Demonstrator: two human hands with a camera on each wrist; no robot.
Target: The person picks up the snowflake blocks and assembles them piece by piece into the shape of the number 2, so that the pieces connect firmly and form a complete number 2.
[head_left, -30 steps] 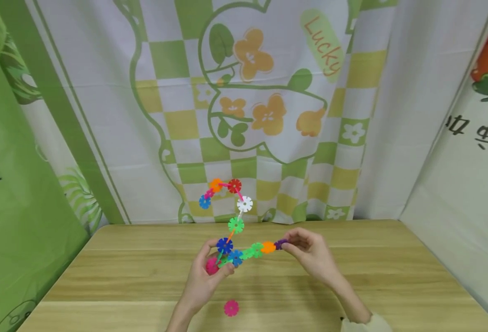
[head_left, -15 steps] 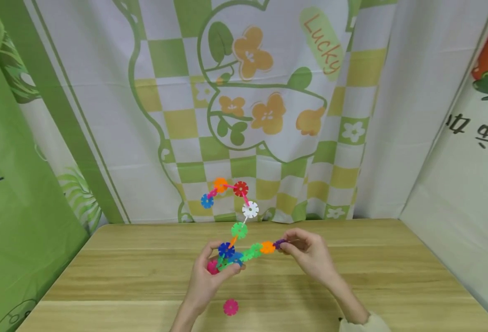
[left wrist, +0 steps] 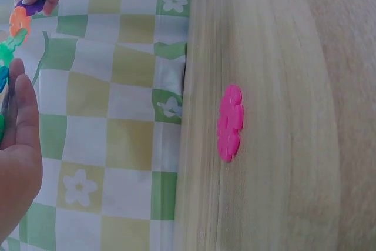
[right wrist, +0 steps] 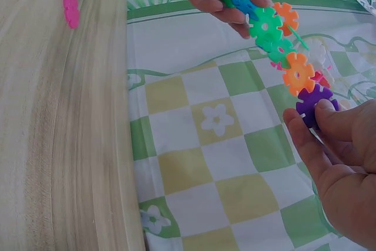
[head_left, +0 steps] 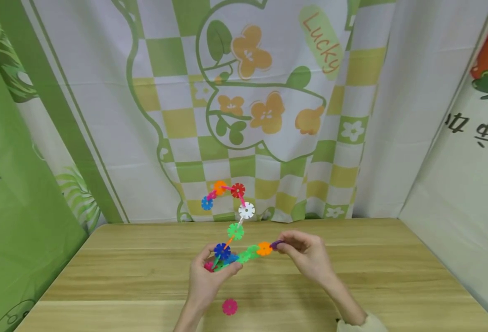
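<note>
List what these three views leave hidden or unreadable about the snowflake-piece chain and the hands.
- Head view: left hand covers the chain's lower pieces; count unclear.
- Left wrist view: the frame edge crops the chain.
- Right wrist view: right hand covers part of the purple piece; its join is unclear.

Both hands were raised at lower centre of the head view, left hand [head_left: 211, 276] curled, right hand [head_left: 308, 258] pinching with its fingertips.

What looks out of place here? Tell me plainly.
One pink disc lies alone on the table, apart from the chain of discs that the left hand and right hand hold up above it.
</note>
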